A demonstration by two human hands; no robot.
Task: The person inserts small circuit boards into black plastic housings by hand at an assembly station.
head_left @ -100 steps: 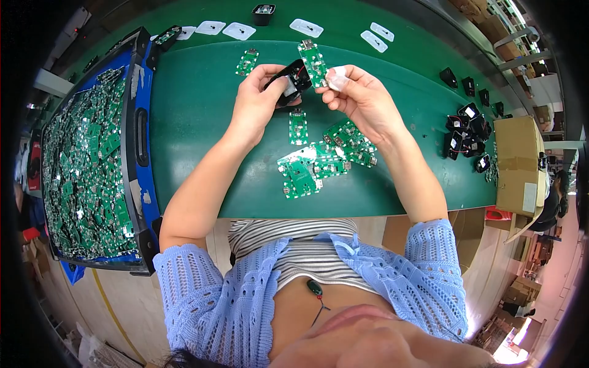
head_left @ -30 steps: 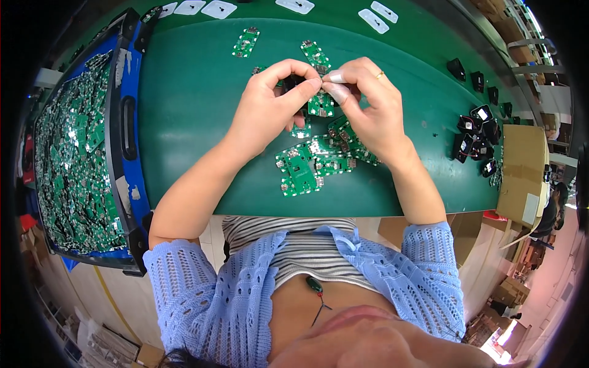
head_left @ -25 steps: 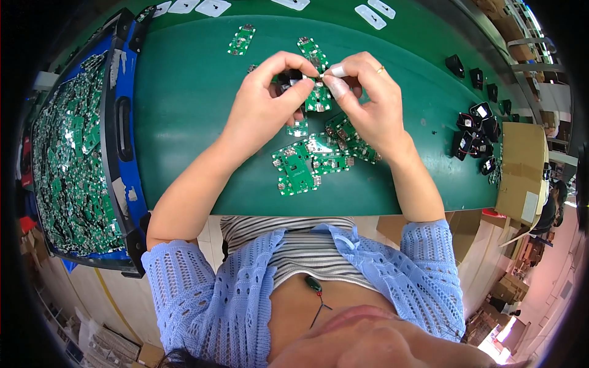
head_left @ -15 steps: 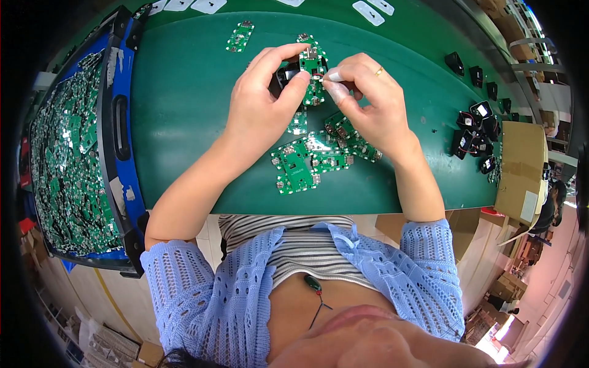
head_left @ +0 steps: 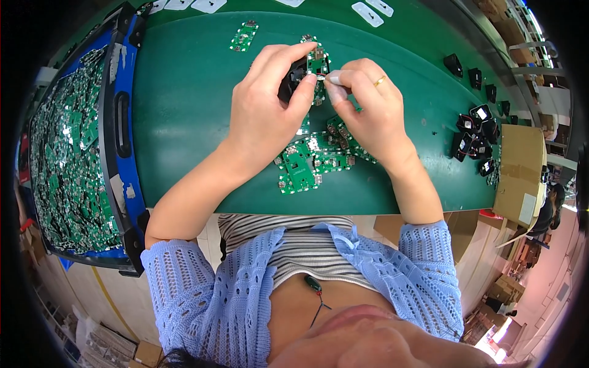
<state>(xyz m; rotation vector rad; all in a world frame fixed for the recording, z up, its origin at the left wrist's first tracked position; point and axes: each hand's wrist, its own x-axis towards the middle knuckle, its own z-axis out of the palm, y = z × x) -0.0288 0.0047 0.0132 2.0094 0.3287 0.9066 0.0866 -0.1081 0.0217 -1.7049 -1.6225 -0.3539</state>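
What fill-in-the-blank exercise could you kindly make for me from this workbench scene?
1. The circuit board held in the left hand is ____ in colour.
2. A ring is worn on the ____ hand.
3. The crate heaped with boards stands on the ____ side of the picture.
4. The cluster of black housings lies near a box made of ____.

Missing words: green; right; left; cardboard.

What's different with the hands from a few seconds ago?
The green board went from the right hand to the left hand, which already held the black case. The right hand now pinches something tiny by the board. The board pile stayed put.
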